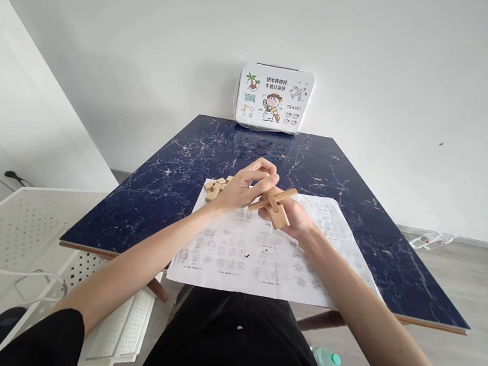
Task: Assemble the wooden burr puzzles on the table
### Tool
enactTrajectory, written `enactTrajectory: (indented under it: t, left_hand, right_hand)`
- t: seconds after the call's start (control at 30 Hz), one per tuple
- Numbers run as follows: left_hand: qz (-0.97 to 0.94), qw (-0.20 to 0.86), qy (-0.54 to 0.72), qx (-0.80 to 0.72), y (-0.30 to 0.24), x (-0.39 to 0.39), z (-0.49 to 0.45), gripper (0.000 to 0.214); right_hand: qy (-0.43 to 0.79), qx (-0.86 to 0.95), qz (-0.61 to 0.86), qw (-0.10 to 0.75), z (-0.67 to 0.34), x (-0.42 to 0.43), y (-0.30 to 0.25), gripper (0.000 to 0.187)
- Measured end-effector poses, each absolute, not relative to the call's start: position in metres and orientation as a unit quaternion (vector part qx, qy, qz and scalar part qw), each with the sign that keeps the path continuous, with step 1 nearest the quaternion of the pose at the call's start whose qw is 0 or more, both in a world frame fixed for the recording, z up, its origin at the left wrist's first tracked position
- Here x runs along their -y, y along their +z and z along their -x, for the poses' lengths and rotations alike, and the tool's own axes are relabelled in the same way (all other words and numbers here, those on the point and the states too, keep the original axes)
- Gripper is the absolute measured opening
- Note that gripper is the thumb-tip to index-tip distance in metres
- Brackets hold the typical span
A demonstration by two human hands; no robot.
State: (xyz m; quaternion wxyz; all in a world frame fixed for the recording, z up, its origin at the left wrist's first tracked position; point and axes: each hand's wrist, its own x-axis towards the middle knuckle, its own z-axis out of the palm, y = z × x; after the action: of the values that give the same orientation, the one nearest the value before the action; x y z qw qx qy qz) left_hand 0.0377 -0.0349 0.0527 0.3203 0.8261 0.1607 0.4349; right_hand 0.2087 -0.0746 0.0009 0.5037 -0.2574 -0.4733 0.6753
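Note:
Above the paper sheet, my right hand holds up a small assembly of interlocking wooden puzzle pieces. A long thin stick crosses it, and a notched block points down toward me. My left hand is curled at the assembly's left side, thumb and fingers pinched together against its upper end. Exactly what the left fingertips grip is hidden. Left of that hand lies a pile of loose wooden pieces, partly covered by it. Beneath both hands spreads a white instruction sheet printed with rows of small diagrams.
The dark blue marble-patterned table ends close to my body. A white cartoon-printed case stands at its far edge against the wall. To the left is a white perforated shelf with a cable. A bottle lies on the floor below.

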Motion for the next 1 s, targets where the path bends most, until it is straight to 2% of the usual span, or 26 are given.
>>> enactTrajectory:
  t: [0.37,0.47,0.63,0.67,0.8,0.87,1.0]
  left_hand:
    - [-0.829,0.336,0.420,-0.155,0.054,0.037,-0.039,0.062]
    - [-0.820,0.349,0.425,-0.162,0.052,0.036,-0.038,0.061]
    - [-0.809,0.323,0.466,-0.153,0.042,0.026,-0.037,0.055]
    - [-0.819,0.306,0.465,-0.137,0.040,0.024,-0.037,0.061]
    - [-0.864,0.231,0.437,-0.099,0.033,0.019,-0.038,0.113]
    - [-0.876,0.215,0.419,-0.108,0.031,0.020,-0.039,0.120]
    - [-0.885,0.198,0.395,-0.146,0.030,0.022,-0.037,0.116]
  right_hand:
    - [0.702,0.469,0.241,0.479,-0.206,0.075,0.000,0.021]
    - [0.689,0.456,0.242,0.509,-0.207,0.073,0.001,0.018]
    - [0.637,0.403,0.252,0.607,-0.211,0.067,0.002,0.018]
    - [0.628,0.393,0.259,0.620,-0.212,0.065,0.002,0.018]
    - [0.611,0.374,0.286,0.636,-0.215,0.063,0.003,0.021]
    - [0.610,0.374,0.293,0.634,-0.214,0.064,0.003,0.024]
    - [0.604,0.368,0.310,0.635,-0.213,0.066,0.003,0.031]
